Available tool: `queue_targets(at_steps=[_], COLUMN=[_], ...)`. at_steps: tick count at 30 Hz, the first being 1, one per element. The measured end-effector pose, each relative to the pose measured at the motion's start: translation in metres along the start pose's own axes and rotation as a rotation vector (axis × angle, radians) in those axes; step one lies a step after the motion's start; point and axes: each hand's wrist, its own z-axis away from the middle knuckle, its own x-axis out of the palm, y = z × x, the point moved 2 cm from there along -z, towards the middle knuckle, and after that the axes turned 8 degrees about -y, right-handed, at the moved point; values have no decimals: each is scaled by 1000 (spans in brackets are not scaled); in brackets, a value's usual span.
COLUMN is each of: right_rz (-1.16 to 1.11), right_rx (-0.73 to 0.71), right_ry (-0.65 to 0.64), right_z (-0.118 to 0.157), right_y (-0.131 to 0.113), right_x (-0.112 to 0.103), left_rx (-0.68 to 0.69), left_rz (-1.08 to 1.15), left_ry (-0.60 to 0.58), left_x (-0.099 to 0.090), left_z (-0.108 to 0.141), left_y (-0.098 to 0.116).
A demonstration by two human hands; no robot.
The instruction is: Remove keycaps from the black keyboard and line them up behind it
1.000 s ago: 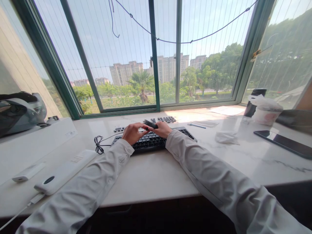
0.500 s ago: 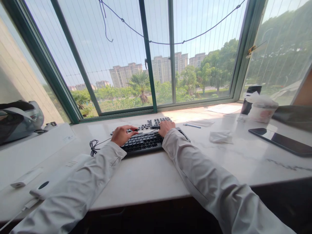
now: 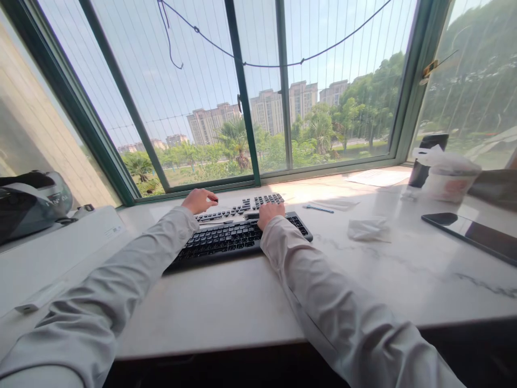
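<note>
A black keyboard lies tilted on the white marble-patterned table. Behind it, small loose dark keycaps are laid out in rows. My left hand is raised past the keyboard's back edge, thumb and forefinger pinching a small black keycap. My right hand rests over the right part of the keyboard with its fingers curled. A dark, thin object shows at its fingertips; whether the hand grips it is hard to make out.
To the right are a blue pen, a crumpled clear bag, a black phone, a plastic-wrapped tub and a dark bottle. On the left are a helmet and a white box. Windows stand behind.
My left hand has moved up and away from the keyboard towards the keycap rows. My right hand stays over the keyboard. The camera view has shifted slightly.
</note>
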Motion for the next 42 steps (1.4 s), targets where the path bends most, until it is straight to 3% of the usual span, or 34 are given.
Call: queue_targets(at_steps=[4,9,17,24,30,35,38,42], right_rz=[25,19,34,28,30,35,29,31], right_rx=[-4,-9,5,-7,3,1,-9,-25], right_ry=[4,13,-2,1,-10,-1,24,58], right_z=[1,2,5,4,5,3,3,6], right_y=[-1,0,-1,-1,-1,1,0,-4], right_x=[0,-1,-4,-3,-4,-2,-1,0], left_rx=[-31,-93,-84,-81,-103,-139,-118,-52], left_rz=[-61,-105,-176,-174,-170,-137,-128,-87], left_ry=[-116,-232,-293,-290,-270,-252,-164,-50], left_x=[14,37,58,65,60,44,28,5], left_z=[-43,-72,-85,-86,-82,-74,-60,-23], left_y=[-8,-4,0,-5,-4,-1,11,34])
